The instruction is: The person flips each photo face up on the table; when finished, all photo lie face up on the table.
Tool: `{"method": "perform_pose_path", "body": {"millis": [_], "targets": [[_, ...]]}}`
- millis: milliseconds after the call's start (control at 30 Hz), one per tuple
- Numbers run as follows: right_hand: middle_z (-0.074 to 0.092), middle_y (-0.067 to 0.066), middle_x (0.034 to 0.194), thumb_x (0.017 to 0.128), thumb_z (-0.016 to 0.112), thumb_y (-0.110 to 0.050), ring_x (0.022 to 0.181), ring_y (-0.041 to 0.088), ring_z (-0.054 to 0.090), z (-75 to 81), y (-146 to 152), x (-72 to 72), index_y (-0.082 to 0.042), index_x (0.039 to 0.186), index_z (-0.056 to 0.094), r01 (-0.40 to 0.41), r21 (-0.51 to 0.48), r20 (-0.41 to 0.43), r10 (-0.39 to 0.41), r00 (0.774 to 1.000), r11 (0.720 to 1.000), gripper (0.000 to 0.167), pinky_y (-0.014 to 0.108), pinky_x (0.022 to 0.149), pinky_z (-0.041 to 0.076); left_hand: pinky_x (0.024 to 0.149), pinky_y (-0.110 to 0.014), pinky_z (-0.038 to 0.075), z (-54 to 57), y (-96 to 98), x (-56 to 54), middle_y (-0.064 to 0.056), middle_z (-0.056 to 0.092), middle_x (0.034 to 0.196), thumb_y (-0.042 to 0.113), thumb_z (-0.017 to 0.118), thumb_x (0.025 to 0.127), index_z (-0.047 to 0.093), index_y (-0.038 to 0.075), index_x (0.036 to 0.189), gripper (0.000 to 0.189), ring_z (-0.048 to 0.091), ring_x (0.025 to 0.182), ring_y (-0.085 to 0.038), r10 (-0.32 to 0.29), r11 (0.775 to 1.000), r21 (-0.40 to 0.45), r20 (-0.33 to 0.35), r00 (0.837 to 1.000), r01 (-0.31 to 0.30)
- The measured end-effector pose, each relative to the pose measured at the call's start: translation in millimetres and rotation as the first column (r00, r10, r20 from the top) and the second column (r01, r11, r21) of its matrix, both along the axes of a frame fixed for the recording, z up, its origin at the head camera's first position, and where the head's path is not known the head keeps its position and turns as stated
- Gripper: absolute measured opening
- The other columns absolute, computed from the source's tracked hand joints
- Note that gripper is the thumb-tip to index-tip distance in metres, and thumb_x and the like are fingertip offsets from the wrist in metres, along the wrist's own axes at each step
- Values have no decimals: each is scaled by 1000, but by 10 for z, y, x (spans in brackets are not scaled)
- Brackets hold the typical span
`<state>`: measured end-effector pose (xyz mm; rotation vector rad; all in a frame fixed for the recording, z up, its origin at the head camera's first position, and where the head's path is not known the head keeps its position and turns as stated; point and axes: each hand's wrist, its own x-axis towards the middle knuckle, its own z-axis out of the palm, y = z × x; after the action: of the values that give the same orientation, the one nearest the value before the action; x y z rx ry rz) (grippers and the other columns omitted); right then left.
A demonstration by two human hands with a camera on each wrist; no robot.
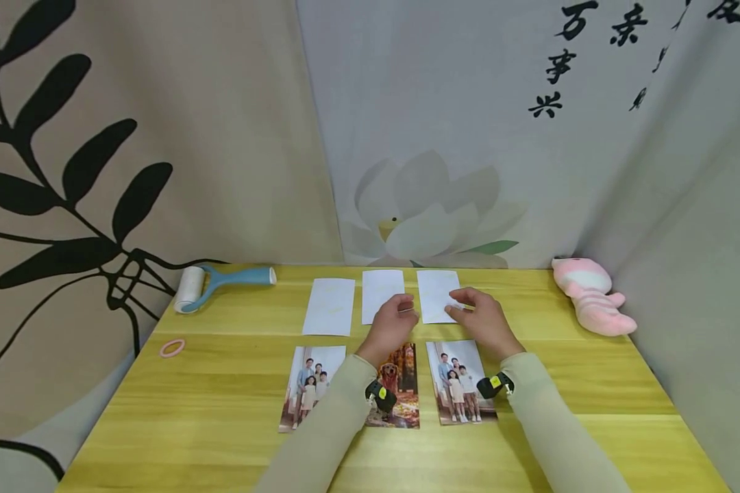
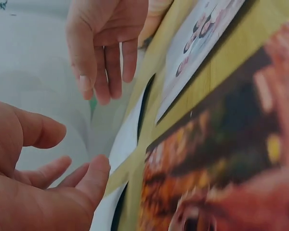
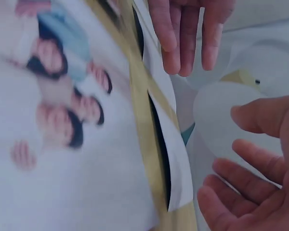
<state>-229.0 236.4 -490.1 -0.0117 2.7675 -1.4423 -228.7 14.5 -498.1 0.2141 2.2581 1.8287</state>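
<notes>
Left hand (image 1: 391,330) and right hand (image 1: 484,322) hovering, empty, fingers parted. Middle white card (image 1: 379,293) lying at left hand's 11 o'clock, right white card (image 1: 434,294) at right hand's 10. Thin cards likely needing edge pinch; sleeves (image 1: 328,428) best clearing dog photo (image 1: 406,387), left hand's 6 o'clock.

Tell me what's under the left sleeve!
Beneath the left sleeve, parts of a dog photo and the leftmost family photo show. Covered, so unseen in the head view: the family photo's lower right corner and some of the dog photo's left side.
</notes>
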Motion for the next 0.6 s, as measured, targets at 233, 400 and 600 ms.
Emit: {"method": "perform_pose_path", "body": {"millis": [233,400,600], "targets": [[50,22,159,102,70,-30,150,45,44,-96,133,-45,-5,146,58,0,32,73,-2,997,999,52,62,121,39,118,-53,46,-45,203,-51,-22,46,161,13,60,106,42,3,158,56,47,150,-38,-18,1000,18,73,997,17],[54,22,155,101,73,-31,145,45,50,-164,136,-47,-6,144,59,-11,62,77,6,997,998,52,61,119,42,120,-53,44,-88,228,-35,-21,41,165,15,60,107,37,3,161,59,41,154,-37,-29,998,57,124,992,22],[57,23,151,98,76,-29,140,44,54,-173,114,-79,-4,143,60,-14,109,56,8,998,994,54,61,116,44,122,-52,42,-99,267,-77,-22,39,166,14,59,107,34,0,161,61,39,155,-37,-60,992,122,149,987,42]]}}
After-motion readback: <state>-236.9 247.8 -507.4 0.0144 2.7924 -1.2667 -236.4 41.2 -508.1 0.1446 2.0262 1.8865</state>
